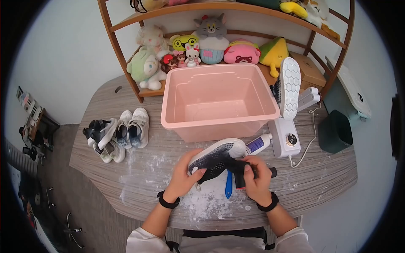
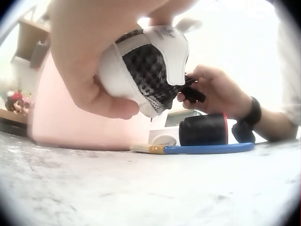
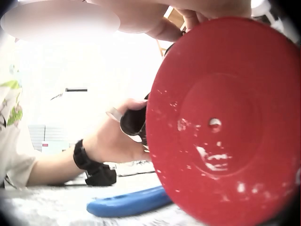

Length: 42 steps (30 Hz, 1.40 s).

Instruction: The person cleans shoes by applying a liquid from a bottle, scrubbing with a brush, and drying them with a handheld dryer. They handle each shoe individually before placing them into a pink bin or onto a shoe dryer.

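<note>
My left hand (image 1: 184,175) grips a black-and-white sneaker (image 1: 219,152) at one end, thumb on the near side, tilted above the table. Between the thumb and fingers of my right hand (image 1: 258,179) is a black fabric piece (image 1: 237,165) that reaches to the sneaker; I cannot tell whether it is part of the shoe. Below the hands lies a blue-handled brush (image 1: 228,185), its pale bristles showing in the left wrist view. A black cylinder with a red end (image 2: 202,129) lies beside it under my right hand. That red end (image 3: 225,117) fills much of the right wrist view.
Behind the hands stands a pink tub (image 1: 219,130). A white bottle (image 1: 259,144) lies beside a white device (image 1: 285,137) holding an upright shoe (image 1: 290,88). More sneakers (image 1: 134,128) stand at left. White residue (image 1: 206,202) marks the table. A dark bin (image 1: 335,130) is at right.
</note>
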Available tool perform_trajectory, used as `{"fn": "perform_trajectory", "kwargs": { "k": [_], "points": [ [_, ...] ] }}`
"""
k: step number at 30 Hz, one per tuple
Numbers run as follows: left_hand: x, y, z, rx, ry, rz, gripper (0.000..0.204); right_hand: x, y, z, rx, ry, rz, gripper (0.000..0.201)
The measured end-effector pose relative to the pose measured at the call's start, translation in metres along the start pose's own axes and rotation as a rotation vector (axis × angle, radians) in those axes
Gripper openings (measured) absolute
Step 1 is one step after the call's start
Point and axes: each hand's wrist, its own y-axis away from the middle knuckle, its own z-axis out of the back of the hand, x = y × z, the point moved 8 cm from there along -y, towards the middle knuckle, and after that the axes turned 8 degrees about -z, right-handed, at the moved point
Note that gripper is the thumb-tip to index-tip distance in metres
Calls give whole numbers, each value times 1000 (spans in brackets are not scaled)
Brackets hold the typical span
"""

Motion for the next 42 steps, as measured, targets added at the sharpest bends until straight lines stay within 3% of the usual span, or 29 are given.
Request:
{"fn": "perform_trajectory", "kwargs": {
  "k": [2, 4, 6, 7, 9, 13, 16, 20, 26, 28, 29, 31, 32, 34, 36, 38, 42],
  "points": [
    [-5, -1, -7, 36, 115, 44, 70, 1, -2, -3, 78, -104, -71, 14],
    [-3, 0, -10, 72, 227, 87, 77, -6, -2, -10, 143, -407, -197, 18],
    [-13, 0, -16, 232, 79, -110, 90, -8, -3, -11, 142, -479, -262, 18],
    [-17, -1, -16, 232, 79, -111, 90, -12, -3, -11, 141, -549, -326, 20],
    [-40, -1, -24, 328, -177, -272, 98, -18, -5, -8, 125, -592, -372, 20],
    [-44, -1, -26, 236, -231, -301, 97, -23, -5, -10, 108, -725, -547, 19],
    [-38, -3, -17, 162, -344, -277, 86, -24, -4, -9, 165, -694, -566, 18],
    [-31, -4, -6, 85, -175, -168, 73, -27, -4, -1, 121, -604, -559, 18],
    [-27, -2, 1, 22, -187, -116, 65, -30, -7, 2, 67, -341, -444, 12],
    [-25, -2, 5, 7, -188, -93, 63, -15, -10, 11, -78, -207, -264, 17],
    [-24, -2, 8, -22, -100, -70, 60, -13, -11, 13, -73, -207, -263, 17],
    [-23, -2, 13, -53, -14, -47, 58, 16, -12, 12, -2, 156, 32, 19],
    [-22, -2, 16, -88, 39, -26, 55, 18, -15, 12, 1, 156, 33, 19],
    [-21, -3, 20, -125, 92, -6, 52, 45, -11, -6, 161, 342, 393, 22],
    [-24, -4, 23, -144, 46, -32, 49, 43, -7, -16, 264, 372, 386, 27],
    [-21, -4, 23, -147, 6, -27, 48, 40, 9, -38, 511, 606, 483, 27],
    [-21, -5, 22, -143, -119, 2, 49, 29, 32, -58, 606, 825, 536, 26]
  ]
}}
